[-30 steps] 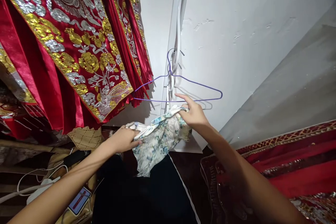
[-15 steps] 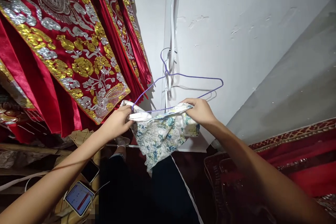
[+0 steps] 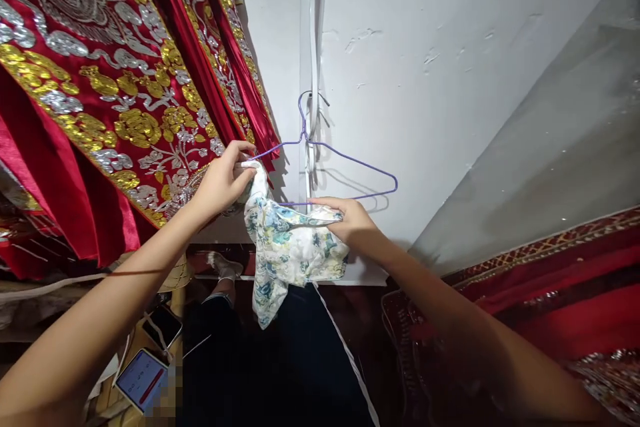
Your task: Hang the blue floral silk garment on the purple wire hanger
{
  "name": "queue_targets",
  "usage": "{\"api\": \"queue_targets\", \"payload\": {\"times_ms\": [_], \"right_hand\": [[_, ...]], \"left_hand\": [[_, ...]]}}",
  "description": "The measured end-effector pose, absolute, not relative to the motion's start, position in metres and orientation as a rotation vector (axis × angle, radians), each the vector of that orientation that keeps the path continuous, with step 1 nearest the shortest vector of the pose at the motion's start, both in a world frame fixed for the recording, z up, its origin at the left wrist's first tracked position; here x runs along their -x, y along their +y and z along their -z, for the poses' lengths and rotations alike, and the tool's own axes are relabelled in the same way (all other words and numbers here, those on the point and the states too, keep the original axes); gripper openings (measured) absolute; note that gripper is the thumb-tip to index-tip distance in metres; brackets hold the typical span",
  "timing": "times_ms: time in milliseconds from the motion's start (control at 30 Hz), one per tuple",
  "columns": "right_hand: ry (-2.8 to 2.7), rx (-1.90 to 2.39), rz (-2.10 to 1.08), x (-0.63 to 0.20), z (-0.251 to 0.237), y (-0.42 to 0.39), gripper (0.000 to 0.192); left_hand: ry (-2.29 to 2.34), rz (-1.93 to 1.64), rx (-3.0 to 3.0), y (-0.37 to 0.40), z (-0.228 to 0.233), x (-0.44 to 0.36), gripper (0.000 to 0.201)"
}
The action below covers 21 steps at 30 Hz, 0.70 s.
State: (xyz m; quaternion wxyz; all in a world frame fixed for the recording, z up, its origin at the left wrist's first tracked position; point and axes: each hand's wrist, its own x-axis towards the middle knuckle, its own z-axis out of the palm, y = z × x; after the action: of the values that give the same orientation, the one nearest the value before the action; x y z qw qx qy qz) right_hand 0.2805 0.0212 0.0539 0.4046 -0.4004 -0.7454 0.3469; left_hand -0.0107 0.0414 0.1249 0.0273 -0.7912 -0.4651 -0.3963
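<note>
A purple wire hanger (image 3: 350, 159) hangs by its hook from a small peg on the white wall. Over its left end lies one part of a white garment (image 3: 295, 247) with a blue, green and yellow floral print. My left hand (image 3: 225, 183) grips the garment's white edge at the hanger's left shoulder, thumb and fingers pinching it. Below the hanger's bottom bar, my right hand (image 3: 353, 220) pinches another edge of the garment. The hanger's right end is bare, and the cloth droops between and below both hands. The left tip of the hanger is hidden by hand and fabric.
Red satin cloth (image 3: 135, 100) with gold and silver embroidery hangs at the left. A lit phone (image 3: 141, 380) lies on a bamboo surface at lower left, beside a dark phone (image 3: 163, 327). Red trimmed fabric (image 3: 575, 307) spreads at the right. White cables (image 3: 313, 47) run down the wall.
My left hand has risen along the hanger's left side, drawing the garment's edge up over that end. The right hand has shifted left and slightly down. The hanger has tilted, its right end lower.
</note>
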Motion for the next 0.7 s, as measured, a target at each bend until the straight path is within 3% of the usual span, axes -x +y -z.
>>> {"api": "queue_targets", "payload": {"times_ms": [233,300,433,567,633,700], "right_hand": [[-1.578,1.335,-0.341,-0.366,-0.066,0.043,0.101],[-1.593,1.426,-0.263,-0.379,-0.072,0.056,0.093],[-1.665,1.515,-0.253,-0.383,-0.087,0.069,0.057],[-1.847,1.42,-0.668,-0.395,-0.11,0.061,0.029],[-1.938,1.319,-1.076,-0.407,-0.116,0.053,0.03],[-1.876,1.216,-1.256,-0.412,-0.114,0.047,0.04]], "left_hand": [[-1.405,1.11,2.42,0.049,-0.115,0.013,0.03],[-1.386,1.099,2.444,0.048,-0.114,0.01,0.03],[-1.395,1.08,2.445,0.044,-0.115,0.009,0.031],[-1.326,1.072,2.347,0.045,-0.13,0.019,0.023],[-1.297,1.137,2.276,0.05,-0.141,0.021,0.02],[-1.319,1.153,2.316,0.057,-0.149,0.018,0.02]]}}
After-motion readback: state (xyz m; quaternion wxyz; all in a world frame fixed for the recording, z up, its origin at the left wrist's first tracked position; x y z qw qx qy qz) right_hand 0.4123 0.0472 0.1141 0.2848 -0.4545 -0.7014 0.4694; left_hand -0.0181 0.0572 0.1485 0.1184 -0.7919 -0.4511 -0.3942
